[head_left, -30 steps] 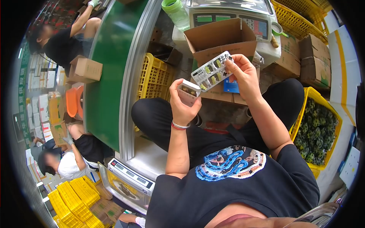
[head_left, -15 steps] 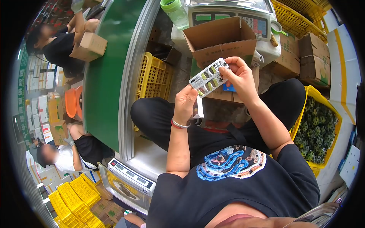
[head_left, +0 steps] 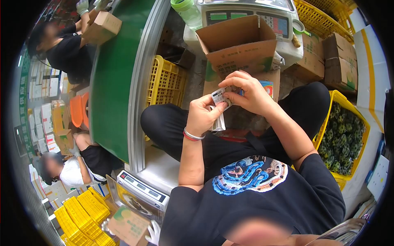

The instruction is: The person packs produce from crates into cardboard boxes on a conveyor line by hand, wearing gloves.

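My left hand point(head_left: 203, 114) pinches the lower left end of a small printed pack point(head_left: 218, 96), and a small white box point(head_left: 218, 123) sticks out beneath its fingers. From the right, my right hand point(head_left: 250, 95) has its fingers closed on the pack's other end, covering much of it. Both hands are close together above my lap. Just beyond them stands an open cardboard box point(head_left: 242, 55). A blue printed item point(head_left: 266, 87) lies behind my right hand, partly seen.
A green conveyor point(head_left: 117, 82) runs along the left, with co-workers beyond it. Gloved hands hold a carton point(head_left: 129, 224) at the bottom left. A yellow crate of wrapped green produce point(head_left: 340, 139) is at right; a scale point(head_left: 250, 16) is ahead.
My hands have come closer together and the pack is now mostly covered by my fingers. A co-worker's carton has moved up and right; another carton in gloved hands has appeared at the bottom left.
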Demonstrator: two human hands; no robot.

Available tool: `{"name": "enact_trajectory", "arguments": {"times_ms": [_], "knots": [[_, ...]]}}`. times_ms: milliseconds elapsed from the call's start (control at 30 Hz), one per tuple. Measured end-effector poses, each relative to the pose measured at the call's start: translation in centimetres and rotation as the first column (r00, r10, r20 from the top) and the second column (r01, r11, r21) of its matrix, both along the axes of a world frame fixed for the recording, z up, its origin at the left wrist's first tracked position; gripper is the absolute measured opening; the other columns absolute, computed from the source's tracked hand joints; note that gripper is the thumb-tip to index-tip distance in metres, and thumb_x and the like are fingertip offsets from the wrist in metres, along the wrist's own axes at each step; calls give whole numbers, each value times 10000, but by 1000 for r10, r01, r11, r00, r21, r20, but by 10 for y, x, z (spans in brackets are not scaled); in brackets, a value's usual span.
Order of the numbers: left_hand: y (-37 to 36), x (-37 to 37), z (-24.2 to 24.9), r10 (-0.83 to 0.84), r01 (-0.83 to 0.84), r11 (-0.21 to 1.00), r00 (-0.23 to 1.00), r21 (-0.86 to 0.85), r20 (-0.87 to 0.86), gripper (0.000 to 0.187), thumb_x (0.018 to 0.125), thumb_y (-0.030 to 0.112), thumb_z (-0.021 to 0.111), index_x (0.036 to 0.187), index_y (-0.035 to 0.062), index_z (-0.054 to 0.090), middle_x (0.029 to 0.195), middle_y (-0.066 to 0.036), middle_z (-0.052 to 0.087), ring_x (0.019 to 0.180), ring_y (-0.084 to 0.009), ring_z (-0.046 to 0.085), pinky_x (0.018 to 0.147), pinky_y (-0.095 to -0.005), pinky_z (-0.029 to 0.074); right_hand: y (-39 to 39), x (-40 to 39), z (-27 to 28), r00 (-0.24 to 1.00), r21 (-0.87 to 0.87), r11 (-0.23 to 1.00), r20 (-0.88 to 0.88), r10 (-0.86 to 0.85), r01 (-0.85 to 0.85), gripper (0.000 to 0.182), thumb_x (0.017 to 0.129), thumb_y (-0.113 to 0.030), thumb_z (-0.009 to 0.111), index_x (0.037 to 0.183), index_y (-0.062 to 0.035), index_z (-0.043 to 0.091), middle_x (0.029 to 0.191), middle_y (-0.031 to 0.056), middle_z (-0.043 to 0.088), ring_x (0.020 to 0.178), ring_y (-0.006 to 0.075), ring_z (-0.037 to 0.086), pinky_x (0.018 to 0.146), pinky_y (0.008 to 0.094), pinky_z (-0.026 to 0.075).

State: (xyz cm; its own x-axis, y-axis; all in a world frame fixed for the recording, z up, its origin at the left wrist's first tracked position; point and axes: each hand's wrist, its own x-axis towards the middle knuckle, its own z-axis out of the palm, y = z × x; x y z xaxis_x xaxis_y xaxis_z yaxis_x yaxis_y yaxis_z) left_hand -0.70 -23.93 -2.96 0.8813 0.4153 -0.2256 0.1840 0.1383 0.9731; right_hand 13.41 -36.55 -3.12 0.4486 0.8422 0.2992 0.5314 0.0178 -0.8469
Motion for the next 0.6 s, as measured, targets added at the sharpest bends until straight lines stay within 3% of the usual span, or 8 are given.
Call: {"name": "enact_trajectory", "arguments": {"times_ms": [133, 433, 600], "knots": [[4, -3, 6, -20, 27, 997, 995, 68, -102, 167, 804, 62, 703, 944, -28, 690, 769, -21, 670, 656, -26, 564, 567, -180, 448, 2, -1, 3, 987, -24, 999, -160, 30, -34, 230, 754, -42, 698, 977, -43, 642, 944, 75, 621, 838, 206, 621, 718, 297, 490], [7, -5, 1, -24, 31, 996, 996, 89, -87, 178, 798, 52, 695, 958, -27, 696, 756, -11, 665, 643, -24, 559, 561, -178, 445, 4, -4, 3, 925, -95, 994, -380, 16, -57, 210, 745, -31, 695, 940, -17, 617, 864, 63, 646, 781, 127, 609, 705, 269, 486], [8, -7, 2, -12, 18, 998, 995, 64, -102, 173, 799, 46, 689, 956, -25, 695, 754, 1, 657, 638, -14, 552, 550, -172, 438, 9, -6, -1, 919, -56, 996, -391, 48, -76, 188, 767, -18, 655, 945, -9, 595, 842, 43, 620, 756, 101, 579, 673, 255, 473]]}}
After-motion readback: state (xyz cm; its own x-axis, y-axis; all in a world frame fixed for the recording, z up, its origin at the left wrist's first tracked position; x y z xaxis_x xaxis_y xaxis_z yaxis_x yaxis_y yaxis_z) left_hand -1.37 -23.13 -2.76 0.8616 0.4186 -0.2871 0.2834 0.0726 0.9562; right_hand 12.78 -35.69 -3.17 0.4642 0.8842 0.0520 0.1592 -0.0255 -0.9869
